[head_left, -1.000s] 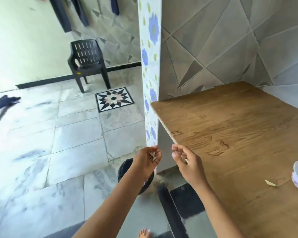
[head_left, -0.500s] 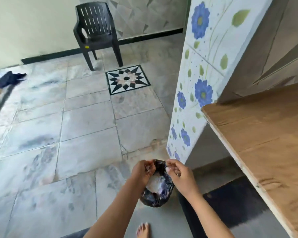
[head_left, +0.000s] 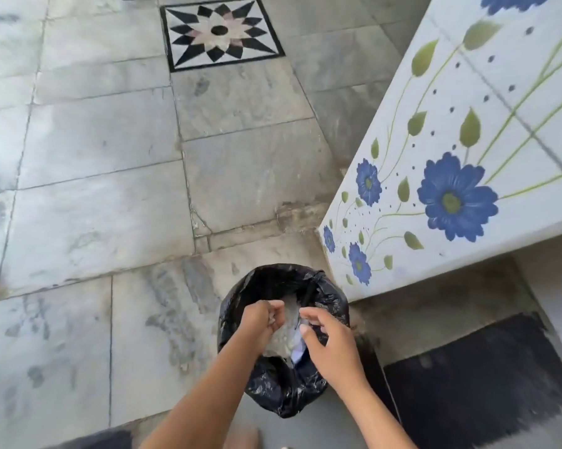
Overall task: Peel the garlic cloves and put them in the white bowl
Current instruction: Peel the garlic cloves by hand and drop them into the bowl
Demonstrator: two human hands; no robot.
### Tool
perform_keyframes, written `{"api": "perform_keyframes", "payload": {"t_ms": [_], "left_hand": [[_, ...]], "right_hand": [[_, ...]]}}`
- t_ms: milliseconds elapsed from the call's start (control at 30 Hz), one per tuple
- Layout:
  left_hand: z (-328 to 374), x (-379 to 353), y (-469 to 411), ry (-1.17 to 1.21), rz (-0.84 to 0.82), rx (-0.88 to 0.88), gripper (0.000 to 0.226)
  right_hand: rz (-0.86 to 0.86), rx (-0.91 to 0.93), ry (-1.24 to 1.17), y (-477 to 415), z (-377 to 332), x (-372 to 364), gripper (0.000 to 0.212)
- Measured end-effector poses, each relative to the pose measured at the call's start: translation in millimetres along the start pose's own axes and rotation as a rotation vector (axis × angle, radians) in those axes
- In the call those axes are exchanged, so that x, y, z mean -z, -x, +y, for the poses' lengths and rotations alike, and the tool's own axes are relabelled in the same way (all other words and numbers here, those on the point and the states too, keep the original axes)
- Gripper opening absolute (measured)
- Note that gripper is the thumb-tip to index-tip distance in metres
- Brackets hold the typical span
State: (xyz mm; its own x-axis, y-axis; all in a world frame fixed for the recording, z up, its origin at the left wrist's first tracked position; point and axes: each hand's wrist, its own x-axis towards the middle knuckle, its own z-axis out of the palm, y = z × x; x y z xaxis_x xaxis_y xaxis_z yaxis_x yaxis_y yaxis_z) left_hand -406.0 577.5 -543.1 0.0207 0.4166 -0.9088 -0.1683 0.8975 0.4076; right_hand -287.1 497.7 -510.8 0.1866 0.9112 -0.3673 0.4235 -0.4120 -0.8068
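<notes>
Your hands have dropped right over the black bin bag [head_left: 273, 395], left hand [head_left: 257, 322] curled round pale garlic skins [head_left: 273, 316], right hand [head_left: 334, 345] half-curled, contents unclear: waste disposal, with cloves and white bowl out of frame.

Floor [head_left: 95, 189] is big grey stone slabs, pretty streaky and worn, with one black-and-white star tile [head_left: 221, 30] set in well beyond the bin [head_left: 273, 393]. Just right of the bin is a white tiled wall [head_left: 487, 102] painted with blue flowers and green leaves. A dark mat [head_left: 467, 393] lies right of the bin too, on the nearer side, below that wall.
</notes>
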Motion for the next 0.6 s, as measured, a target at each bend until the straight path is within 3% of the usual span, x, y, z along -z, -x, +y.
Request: {"api": "perform_keyframes", "payload": {"t_ms": [167,300,400,467,533,600], "left_hand": [[-27.3,11.1,-52.2,-0.171,-0.062,0.007,0.025],[-42.8,11.5,-60.3,-0.073,0.022,0.054,0.045],[-42.2,1.0,-40.8,0.042,-0.175,0.105,0.042],[-34.8,0.7,-19.4,0.102,-0.218,0.069,0.043],[-34.6,9.9,-14.7,0.122,-0.229,-0.018,0.044],[-35.9,19.5,-24.1,0.104,-0.176,-0.049,0.046]], "right_hand": [[0.037,0.056,0.017,-16.7,36.8,-30.7,0.022],[0.168,0.078,-0.138,-16.9,34.8,-51.9,0.049],[-0.050,0.049,-0.294,-11.7,33.3,-70.9,0.058],[-0.214,-0.020,-0.150,-12.2,53.7,-76.9,0.069],[-0.330,-0.175,0.220,-16.4,73.7,-73.5,0.060],[-0.210,-0.204,0.245,-17.1,74.2,-69.7,0.055]]}}
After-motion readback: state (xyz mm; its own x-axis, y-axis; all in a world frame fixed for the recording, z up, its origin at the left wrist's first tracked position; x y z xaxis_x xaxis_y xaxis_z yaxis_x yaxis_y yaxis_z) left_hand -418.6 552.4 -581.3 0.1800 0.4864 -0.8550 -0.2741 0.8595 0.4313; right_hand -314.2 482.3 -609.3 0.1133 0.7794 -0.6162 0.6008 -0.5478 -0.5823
